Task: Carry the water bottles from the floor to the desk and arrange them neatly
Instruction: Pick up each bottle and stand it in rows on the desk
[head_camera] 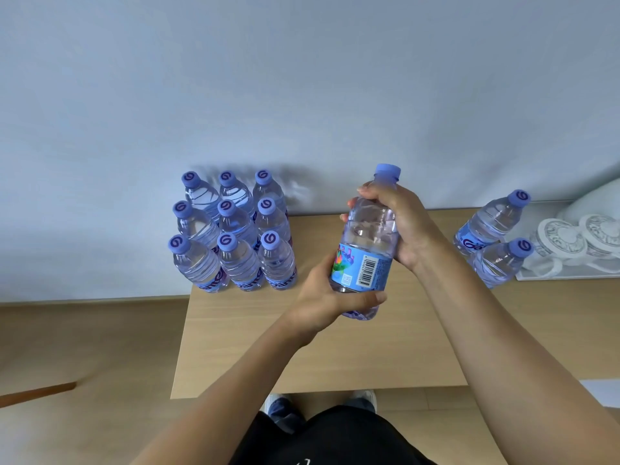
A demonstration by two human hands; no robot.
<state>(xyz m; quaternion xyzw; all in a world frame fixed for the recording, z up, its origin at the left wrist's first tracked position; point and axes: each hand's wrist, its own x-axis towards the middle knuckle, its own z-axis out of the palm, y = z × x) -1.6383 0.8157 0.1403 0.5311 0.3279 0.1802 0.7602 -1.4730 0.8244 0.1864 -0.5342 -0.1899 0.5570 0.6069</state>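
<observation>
Looks like a home or small office room, not a lab or shop. Cues: light wood-laminate desk pushed against a plain pale painted wall, matching wood-look floor with a skirting strip at the wall base. Decorative white ornate ceramic pieces on a tray at the desk's far right. Retail water bottles stand in a block on the desk. Person in casual dark clothing and sneakers.

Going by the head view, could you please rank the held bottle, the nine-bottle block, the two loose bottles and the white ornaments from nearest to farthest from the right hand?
1. Clear plastic held bottle, gripped by the right hand.
2. Pair of loose blue-capped bottles, to its right.
3. Too close to call: white ornaments, far right; nine-bottle block, left.
</observation>
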